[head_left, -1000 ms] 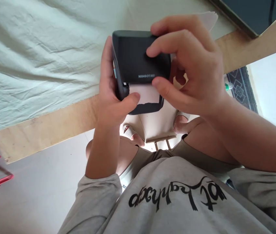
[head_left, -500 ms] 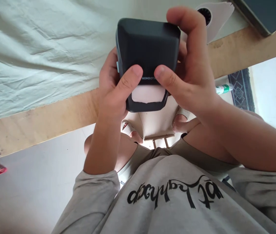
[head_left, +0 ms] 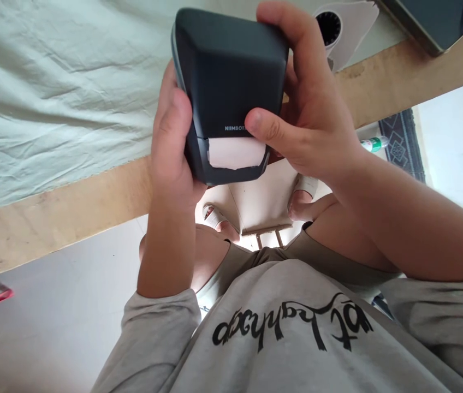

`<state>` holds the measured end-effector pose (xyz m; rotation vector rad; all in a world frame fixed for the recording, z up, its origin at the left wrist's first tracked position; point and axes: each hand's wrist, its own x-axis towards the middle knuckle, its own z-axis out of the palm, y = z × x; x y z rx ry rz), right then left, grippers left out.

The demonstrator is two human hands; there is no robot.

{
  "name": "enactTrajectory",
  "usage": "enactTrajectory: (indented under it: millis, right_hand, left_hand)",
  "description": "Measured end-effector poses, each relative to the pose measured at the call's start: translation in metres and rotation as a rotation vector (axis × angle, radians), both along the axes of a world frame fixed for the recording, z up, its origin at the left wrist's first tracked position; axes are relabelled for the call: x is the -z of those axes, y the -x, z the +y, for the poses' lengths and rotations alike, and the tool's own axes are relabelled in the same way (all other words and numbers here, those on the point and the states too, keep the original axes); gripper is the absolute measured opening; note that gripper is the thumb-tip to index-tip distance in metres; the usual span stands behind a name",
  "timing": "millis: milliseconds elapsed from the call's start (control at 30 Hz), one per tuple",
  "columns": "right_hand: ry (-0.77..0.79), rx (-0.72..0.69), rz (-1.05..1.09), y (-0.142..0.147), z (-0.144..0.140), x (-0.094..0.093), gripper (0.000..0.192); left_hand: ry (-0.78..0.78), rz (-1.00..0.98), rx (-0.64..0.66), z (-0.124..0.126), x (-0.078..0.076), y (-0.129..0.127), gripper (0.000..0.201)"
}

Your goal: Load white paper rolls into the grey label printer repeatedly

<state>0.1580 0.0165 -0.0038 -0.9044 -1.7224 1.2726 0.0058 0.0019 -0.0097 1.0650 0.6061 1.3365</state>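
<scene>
A dark grey, rounded plastic label printer (head_left: 231, 71) is held up in the air between both hands, above the wooden front edge of the table (head_left: 71, 207) and well clear of it. From its slot at the lower end a strip of pale pink label paper (head_left: 235, 153) sticks out, its free edge slightly uneven. Small light lettering sits just above the slot. The printer's body is matt, with bevelled corners and a lighter seam down its left side.

The left hand (head_left: 172, 147) is clenched round the printer's left side, thumb lying along the edge. The right hand (head_left: 313, 125) grips the right side, fingers wrapped over the top and the thumb pressed on the front beside the lettering, touching the top edge of the paper.

A wrinkled pale green cloth (head_left: 51, 93) covers the table to the left. Behind the right hand lies a white paper piece with a black round mark (head_left: 338, 27). A green and white bottle (head_left: 373, 144) lies on the floor.
</scene>
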Motion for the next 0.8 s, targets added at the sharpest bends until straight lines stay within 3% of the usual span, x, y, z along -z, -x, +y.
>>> enactTrajectory:
  millis: [200, 333, 500, 700, 800]
  right_hand:
    - [-0.011, -0.015, -0.071, -0.003, 0.001, 0.003, 0.078]
    - [-0.012, -0.045, -0.055, -0.002, -0.001, -0.001, 0.077]
    - [-0.125, -0.031, -0.006, -0.002, 0.001, 0.001, 0.073]
    - [-0.204, -0.058, -0.060, -0.004, 0.005, 0.004, 0.074]
    - [-0.196, 0.002, -0.079, -0.002, 0.000, 0.004, 0.074]
  left_hand:
    - [0.117, -0.102, 0.062, -0.001, -0.008, 0.000, 0.033]
    - [0.077, -0.129, -0.007, -0.005, -0.011, -0.009, 0.029]
    - [0.195, -0.186, -0.174, -0.011, -0.018, -0.021, 0.036]
    - [0.242, -0.099, -0.133, -0.007, -0.010, -0.006, 0.028]
    - [0.217, -0.128, -0.159, -0.006, -0.005, -0.004, 0.030]
